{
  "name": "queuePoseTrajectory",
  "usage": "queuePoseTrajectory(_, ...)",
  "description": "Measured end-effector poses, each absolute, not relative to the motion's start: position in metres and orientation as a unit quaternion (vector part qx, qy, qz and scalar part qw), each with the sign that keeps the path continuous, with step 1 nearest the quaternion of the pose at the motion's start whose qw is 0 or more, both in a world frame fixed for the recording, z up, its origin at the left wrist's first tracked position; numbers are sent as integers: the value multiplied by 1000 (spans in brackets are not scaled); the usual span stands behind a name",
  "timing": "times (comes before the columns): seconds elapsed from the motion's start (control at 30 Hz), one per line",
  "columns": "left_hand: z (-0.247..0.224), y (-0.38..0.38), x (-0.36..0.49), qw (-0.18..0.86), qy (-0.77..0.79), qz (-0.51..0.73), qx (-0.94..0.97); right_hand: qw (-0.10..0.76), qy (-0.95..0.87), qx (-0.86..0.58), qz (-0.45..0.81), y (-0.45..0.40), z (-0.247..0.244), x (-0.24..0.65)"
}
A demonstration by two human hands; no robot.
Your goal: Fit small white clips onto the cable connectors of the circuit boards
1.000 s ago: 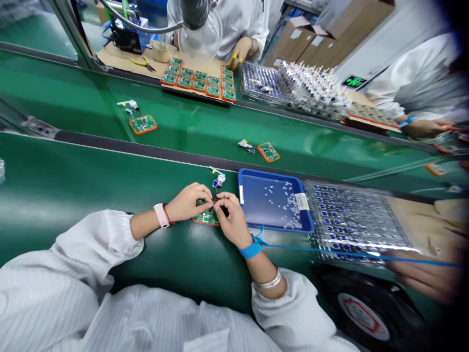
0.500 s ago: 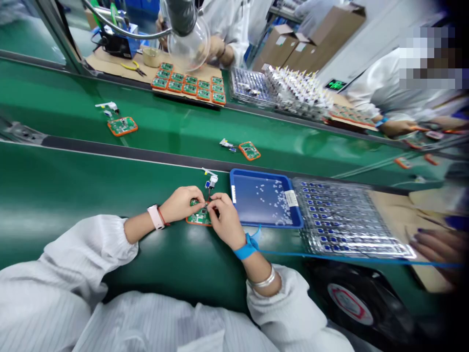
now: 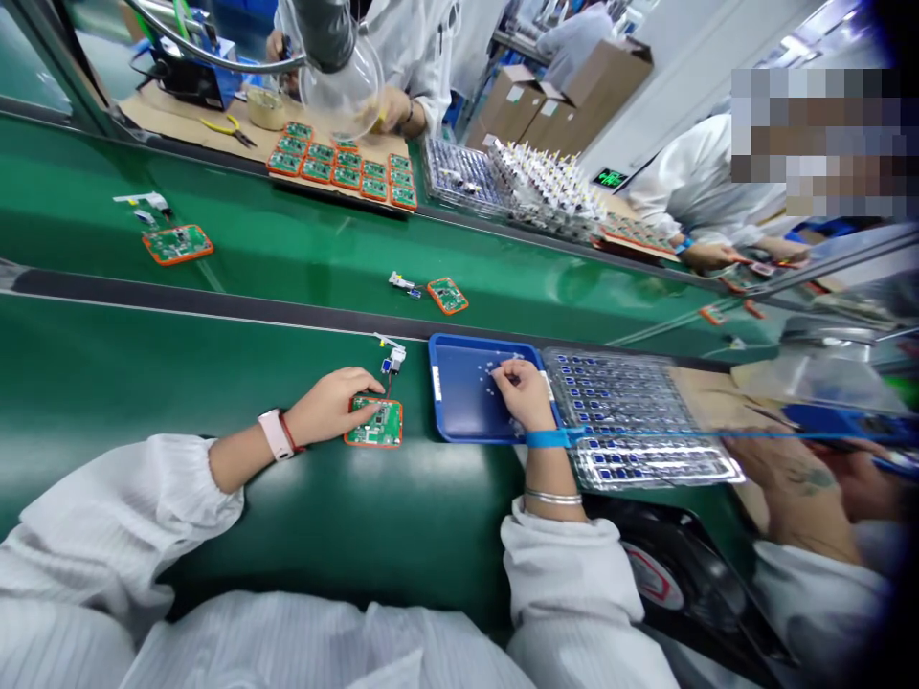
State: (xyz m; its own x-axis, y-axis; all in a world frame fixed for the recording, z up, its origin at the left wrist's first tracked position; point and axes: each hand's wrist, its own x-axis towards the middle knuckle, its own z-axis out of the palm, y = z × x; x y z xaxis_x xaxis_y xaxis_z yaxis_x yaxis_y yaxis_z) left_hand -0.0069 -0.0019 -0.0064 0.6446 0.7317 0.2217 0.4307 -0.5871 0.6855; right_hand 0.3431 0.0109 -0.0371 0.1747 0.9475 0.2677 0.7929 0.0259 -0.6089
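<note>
A green circuit board in an orange frame lies on the green bench. My left hand grips it at its left side, thumb across the top face. Thin wires run from the board's upper edge to a small white connector part with a blue piece. Over the blue tray, my right hand has its fingertips pinched together among small white pieces. Whether a piece is between those fingertips is too small to tell.
Clear plastic trays of blue parts stand right of the blue tray. Beyond the dark rail, two more boards lie on the green belt. Framed boards sit in rows across it. A co-worker's hand works at the right.
My right hand has left the circuit board and moved right into the blue tray. My left hand stays at the board, its thumb now lying across it. The view has shifted slightly right.
</note>
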Motion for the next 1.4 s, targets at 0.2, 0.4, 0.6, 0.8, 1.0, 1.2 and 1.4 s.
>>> queuePoseTrajectory(0.2,-7,-1,-7,316,336,260,848,309,-649,-684,127,8,-21,337)
queuePoseTrajectory(0.4,-1,-5,-2,366,348,318,802,370,-705,-578,179,-24,13,243)
queuePoseTrajectory(0.6,2,-11,-1,384,340,318,797,344,-724,-517,299,-50,12,174)
queuePoseTrajectory(0.8,0,-11,0,380,357,304,797,329,-721,-524,312,-49,0,176)
queuePoseTrajectory(1.0,5,-7,5,388,397,263,789,320,-701,-538,341,-43,-7,177)
queuePoseTrajectory(1.2,10,-2,4,364,427,205,802,304,-722,-543,301,-48,-3,169)
queuePoseTrajectory(1.4,-1,-23,-16,234,345,189,889,335,-755,-546,141,-36,13,209)
